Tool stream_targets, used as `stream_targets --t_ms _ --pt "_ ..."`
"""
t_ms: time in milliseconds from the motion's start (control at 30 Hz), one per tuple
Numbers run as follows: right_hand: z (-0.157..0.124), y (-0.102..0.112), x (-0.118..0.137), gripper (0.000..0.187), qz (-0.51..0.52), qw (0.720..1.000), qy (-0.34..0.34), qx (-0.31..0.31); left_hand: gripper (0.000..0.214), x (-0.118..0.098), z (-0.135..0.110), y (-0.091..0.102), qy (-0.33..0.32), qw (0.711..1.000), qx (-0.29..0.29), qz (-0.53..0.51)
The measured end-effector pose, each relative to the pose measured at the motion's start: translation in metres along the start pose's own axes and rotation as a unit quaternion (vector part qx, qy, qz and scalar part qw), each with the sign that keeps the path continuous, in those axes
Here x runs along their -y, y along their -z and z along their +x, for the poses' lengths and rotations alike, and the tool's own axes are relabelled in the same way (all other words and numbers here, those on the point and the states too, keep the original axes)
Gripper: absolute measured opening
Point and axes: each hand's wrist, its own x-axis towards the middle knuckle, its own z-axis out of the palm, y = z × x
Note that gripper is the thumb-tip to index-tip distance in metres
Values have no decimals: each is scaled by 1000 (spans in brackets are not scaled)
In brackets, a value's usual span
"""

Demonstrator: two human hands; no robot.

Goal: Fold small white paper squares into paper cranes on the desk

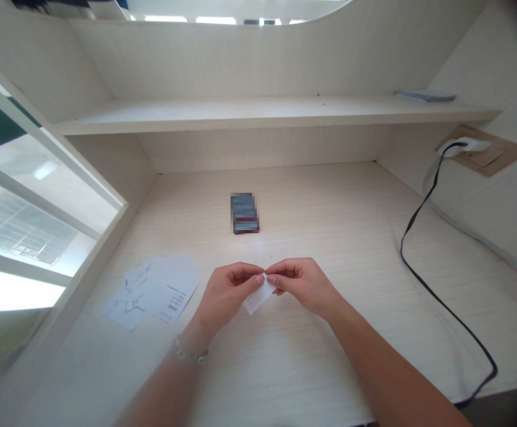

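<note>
A small piece of white paper is pinched between my two hands above the desk, its lower corner hanging down to the left. My left hand, with a bracelet at the wrist, grips its upper left edge between thumb and fingers. Thumb and fingers of my right hand close on its upper right edge. The fingertips of both hands nearly meet at the top of the paper. Several printed white sheets lie overlapping to the left. Beyond my hands rests a dark, pixelated rectangular object.
The pale wooden desk has a shelf above its back, with a thin flat item at the right end. A black cable runs from the wall socket across the right side. A slatted railing borders the left.
</note>
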Motion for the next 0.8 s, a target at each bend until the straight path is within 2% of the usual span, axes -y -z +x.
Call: stream_targets --t_ms 200,800 --pt "0 -4 -3 18 17 1000 1 -13 23 7 4 2 6 1000 -6 -10" --pt "2 -6 -8 24 58 998 -22 -20 23 6 3 3 15 999 -31 -3"
